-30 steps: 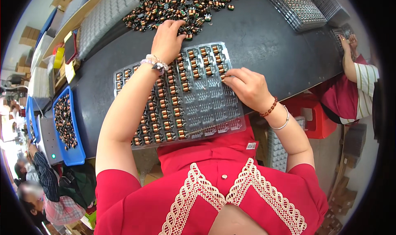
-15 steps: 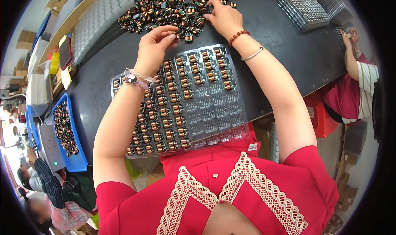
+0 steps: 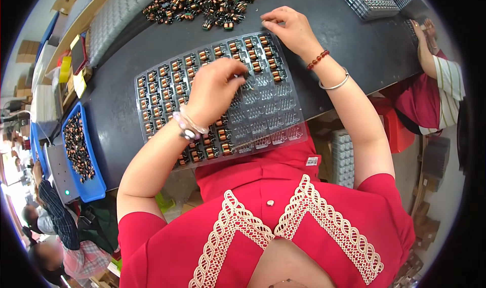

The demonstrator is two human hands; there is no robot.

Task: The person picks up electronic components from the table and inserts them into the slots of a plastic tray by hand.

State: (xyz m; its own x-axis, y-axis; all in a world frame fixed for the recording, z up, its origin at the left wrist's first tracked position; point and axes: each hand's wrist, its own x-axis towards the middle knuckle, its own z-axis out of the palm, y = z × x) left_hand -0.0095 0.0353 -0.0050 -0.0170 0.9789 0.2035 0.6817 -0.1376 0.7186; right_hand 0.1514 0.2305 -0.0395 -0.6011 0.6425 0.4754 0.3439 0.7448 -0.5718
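A clear plastic tray (image 3: pixel 295 105) lies tilted across the table's near edge, many of its pockets filled with copper-wound coils (image 3: pixel 176 77). Bare pockets show at its lower right. Over the tray's middle, my left hand (image 3: pixel 215 88) is closed in a pinch, with a small dark coil partly showing at its fingertips beside the bare pockets. My right hand (image 3: pixel 293 32) hovers off the tray's far right corner, thumb and fingers pinched together; what they hold, if anything, is too small to make out. Beyond both hands spreads a loose pile of coils (image 3: pixel 212 5).
A blue bin (image 3: pixel 96 187) of small parts stands at the left. Stacked clear trays (image 3: pixel 367 2) sit at the far right, more trays (image 3: pixel 121 17) at the far left. Another person's hands (image 3: pixel 424 37) work at the right edge, near a red stool (image 3: pixel 397 131).
My left hand has come from the pile to over the tray's middle. My right hand has drawn back from the pile, rightward and nearer. The view has shifted slightly.
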